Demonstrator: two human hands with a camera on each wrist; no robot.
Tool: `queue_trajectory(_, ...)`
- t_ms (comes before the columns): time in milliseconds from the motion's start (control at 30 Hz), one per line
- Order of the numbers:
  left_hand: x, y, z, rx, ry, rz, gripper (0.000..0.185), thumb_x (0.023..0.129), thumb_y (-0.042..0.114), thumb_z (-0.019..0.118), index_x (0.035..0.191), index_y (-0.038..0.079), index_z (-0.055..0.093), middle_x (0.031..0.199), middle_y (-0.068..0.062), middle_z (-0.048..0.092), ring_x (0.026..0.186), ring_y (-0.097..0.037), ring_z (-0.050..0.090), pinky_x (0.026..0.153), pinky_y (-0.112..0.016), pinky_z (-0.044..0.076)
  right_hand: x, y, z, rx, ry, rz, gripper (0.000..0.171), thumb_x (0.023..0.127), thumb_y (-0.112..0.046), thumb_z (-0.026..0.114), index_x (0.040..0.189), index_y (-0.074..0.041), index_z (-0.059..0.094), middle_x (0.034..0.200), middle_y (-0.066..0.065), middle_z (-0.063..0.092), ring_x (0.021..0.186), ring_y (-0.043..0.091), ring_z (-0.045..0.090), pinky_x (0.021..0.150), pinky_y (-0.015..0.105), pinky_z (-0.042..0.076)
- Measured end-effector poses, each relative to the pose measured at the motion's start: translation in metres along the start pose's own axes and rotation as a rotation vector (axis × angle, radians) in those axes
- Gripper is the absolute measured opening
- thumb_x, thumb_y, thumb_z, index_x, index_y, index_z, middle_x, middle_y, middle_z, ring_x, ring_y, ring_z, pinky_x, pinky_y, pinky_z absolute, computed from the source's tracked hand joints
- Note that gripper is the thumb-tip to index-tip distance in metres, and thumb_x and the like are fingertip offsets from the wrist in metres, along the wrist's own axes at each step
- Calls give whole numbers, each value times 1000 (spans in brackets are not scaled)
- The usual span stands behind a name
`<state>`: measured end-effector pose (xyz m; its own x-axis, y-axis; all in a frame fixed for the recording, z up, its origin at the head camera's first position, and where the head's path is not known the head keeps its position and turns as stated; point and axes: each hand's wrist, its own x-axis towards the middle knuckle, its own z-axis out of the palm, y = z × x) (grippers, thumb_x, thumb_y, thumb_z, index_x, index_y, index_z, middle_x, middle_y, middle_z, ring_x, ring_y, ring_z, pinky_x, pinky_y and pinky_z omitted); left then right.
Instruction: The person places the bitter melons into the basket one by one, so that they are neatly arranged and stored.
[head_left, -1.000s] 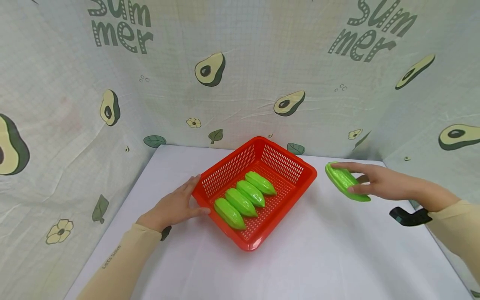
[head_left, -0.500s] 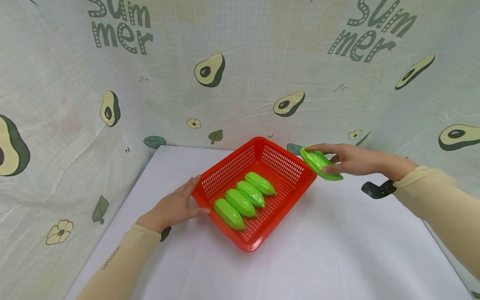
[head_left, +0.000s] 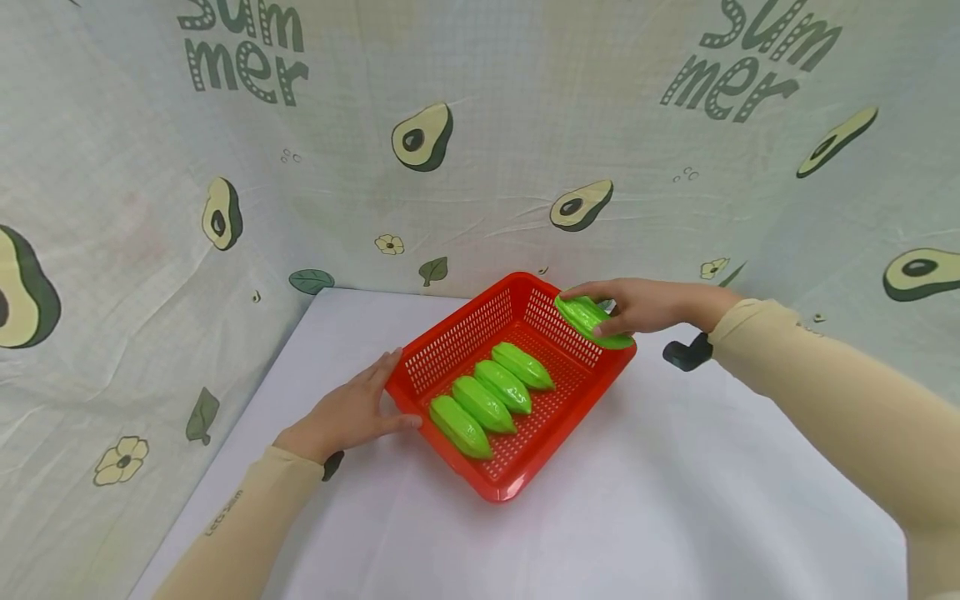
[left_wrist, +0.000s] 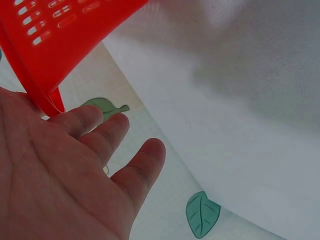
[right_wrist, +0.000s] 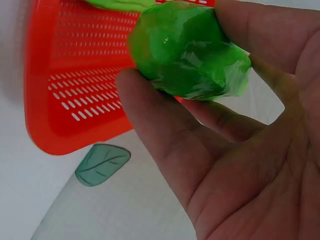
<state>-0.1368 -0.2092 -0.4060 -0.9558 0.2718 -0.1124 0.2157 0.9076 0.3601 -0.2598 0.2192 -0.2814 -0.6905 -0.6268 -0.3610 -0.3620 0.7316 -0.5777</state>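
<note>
A red perforated basket (head_left: 596, 367) stands on the white table and holds three green ridged toy fruits (head_left: 487, 396) laid side by side. My right hand (head_left: 637, 307) grips a fourth green fruit (head_left: 588, 318) over the basket's far right corner; the right wrist view shows that fruit (right_wrist: 187, 50) pinched between thumb and fingers above the basket (right_wrist: 75, 90). My left hand (head_left: 352, 412) rests flat against the basket's left rim, its fingers straight. In the left wrist view the palm (left_wrist: 65, 175) lies beside the basket's red wall (left_wrist: 60, 40).
The white table (head_left: 637, 500) spreads in front of and to the right of the basket. Avocado-print cloth walls (head_left: 487, 167) enclose the back and both sides. A black wrist strap (head_left: 686, 352) shows under my right forearm.
My right hand has carried the green fruit leftward from the table's right side to above the basket's far right corner. The left hand and basket have stayed put.
</note>
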Motion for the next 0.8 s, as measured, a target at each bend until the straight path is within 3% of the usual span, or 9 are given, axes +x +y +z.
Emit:
queue_trajectory(167,0,-2,1,-2,-2,-6,123,71,87,56,161,16,13,162,-12,25,144,-34,30,101,-55,45,24,-2,5,-55,-1,9,68,92,-21,73,152,-29,43,143,11,47,127,34,43,89,43,55)
queue_trajectory(467,0,-3,1,-1,-5,-15,123,72,86,57,161,15,13,162,-13,26,144,-34,31,101,-55,45,62,-5,19,-151,-53,39,69,94,-17,70,154,-31,40,149,10,43,130,32,39,95,44,51)
queue_trajectory(800,0,-1,0,-9,-2,-16,122,71,86,58,162,16,13,162,-12,27,144,-33,32,101,-55,45,88,-3,33,-133,-104,109,66,96,-15,66,155,-31,38,156,12,32,134,34,33,100,48,47)
